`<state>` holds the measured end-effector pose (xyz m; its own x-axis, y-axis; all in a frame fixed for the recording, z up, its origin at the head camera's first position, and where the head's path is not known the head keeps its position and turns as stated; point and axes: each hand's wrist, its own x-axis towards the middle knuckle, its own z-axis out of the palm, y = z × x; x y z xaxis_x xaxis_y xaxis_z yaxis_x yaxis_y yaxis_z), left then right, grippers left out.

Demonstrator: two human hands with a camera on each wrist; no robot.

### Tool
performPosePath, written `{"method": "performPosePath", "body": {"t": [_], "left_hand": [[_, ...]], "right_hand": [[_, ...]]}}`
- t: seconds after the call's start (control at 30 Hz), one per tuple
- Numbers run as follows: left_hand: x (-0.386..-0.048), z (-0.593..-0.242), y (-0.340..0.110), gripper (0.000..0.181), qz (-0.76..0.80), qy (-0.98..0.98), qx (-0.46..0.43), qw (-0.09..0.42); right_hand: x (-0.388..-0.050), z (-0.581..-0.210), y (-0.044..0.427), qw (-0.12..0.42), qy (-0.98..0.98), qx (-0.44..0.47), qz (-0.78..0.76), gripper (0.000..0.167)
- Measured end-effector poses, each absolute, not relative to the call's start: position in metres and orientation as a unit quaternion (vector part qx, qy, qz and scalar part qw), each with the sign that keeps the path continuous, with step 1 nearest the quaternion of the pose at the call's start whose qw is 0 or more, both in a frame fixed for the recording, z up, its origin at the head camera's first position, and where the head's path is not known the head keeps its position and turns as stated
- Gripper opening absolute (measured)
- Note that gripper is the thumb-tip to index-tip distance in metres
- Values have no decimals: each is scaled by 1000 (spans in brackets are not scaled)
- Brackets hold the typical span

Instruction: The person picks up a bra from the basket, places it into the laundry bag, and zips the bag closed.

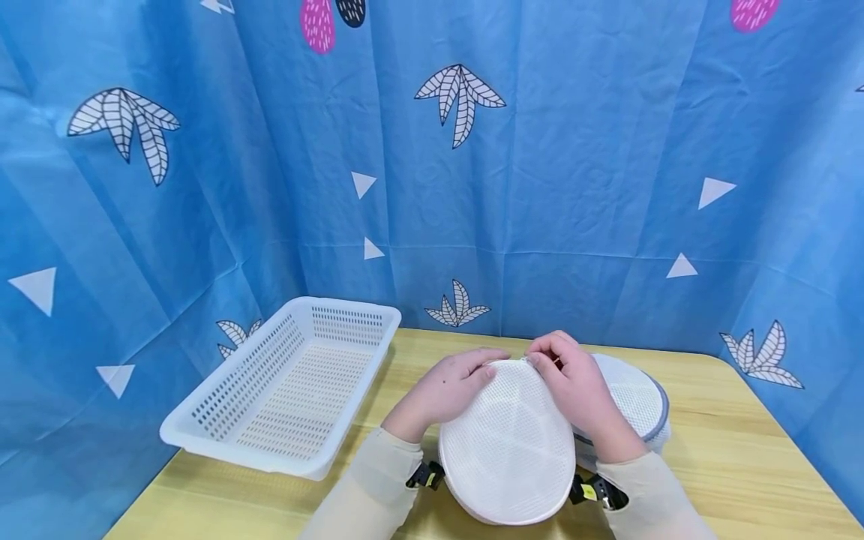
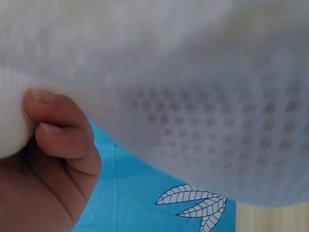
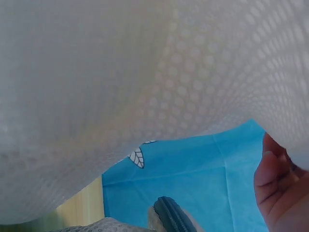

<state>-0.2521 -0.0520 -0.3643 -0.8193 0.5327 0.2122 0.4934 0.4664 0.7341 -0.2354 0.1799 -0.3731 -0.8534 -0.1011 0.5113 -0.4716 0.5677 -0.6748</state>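
A round white mesh laundry bag [image 1: 509, 450] stands tilted up between both hands, its broad face toward me. My left hand [image 1: 451, 386] holds the upper left rim; in the left wrist view its curled fingers [image 2: 65, 142] press against the mesh bag [image 2: 217, 121]. At the top of the rim, my right hand [image 1: 574, 382] pinches the edge with thumb and forefinger. The right wrist view shows part of that hand [image 3: 282, 188] below the white mesh [image 3: 193, 82]. Exactly what lies between the right fingertips is too small to tell.
A second white mesh bag with grey-blue trim [image 1: 631, 394] stands behind the right forearm, partly hidden. On the left of the wooden table [image 1: 736, 435] sits a white perforated plastic basket [image 1: 344, 405]. A blue patterned curtain [image 1: 574, 187] hangs behind the table and along its sides.
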Motion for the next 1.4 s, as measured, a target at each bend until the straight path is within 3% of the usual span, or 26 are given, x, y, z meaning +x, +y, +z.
{"method": "performPosePath", "body": {"t": [0.17,0.4,0.67,1.2,1.4], "left_hand": [[-251,-364,-51,34,412,856,310,34],[-246,-363,-44,21,397,865,306,24],[-245,-367,-38,22,377,874,306,1],[-253,-367,-49,25,432,860,272,-18],[-258,-368,-51,28,494,843,211,-25]], "right_hand": [[-235,-374,180,235,-855,181,425,10],[-234,-373,178,217,-857,186,428,8],[-235,-370,185,197,-852,241,422,10],[-236,-370,186,177,-853,214,442,7],[-236,-369,187,135,-858,182,461,27]]}}
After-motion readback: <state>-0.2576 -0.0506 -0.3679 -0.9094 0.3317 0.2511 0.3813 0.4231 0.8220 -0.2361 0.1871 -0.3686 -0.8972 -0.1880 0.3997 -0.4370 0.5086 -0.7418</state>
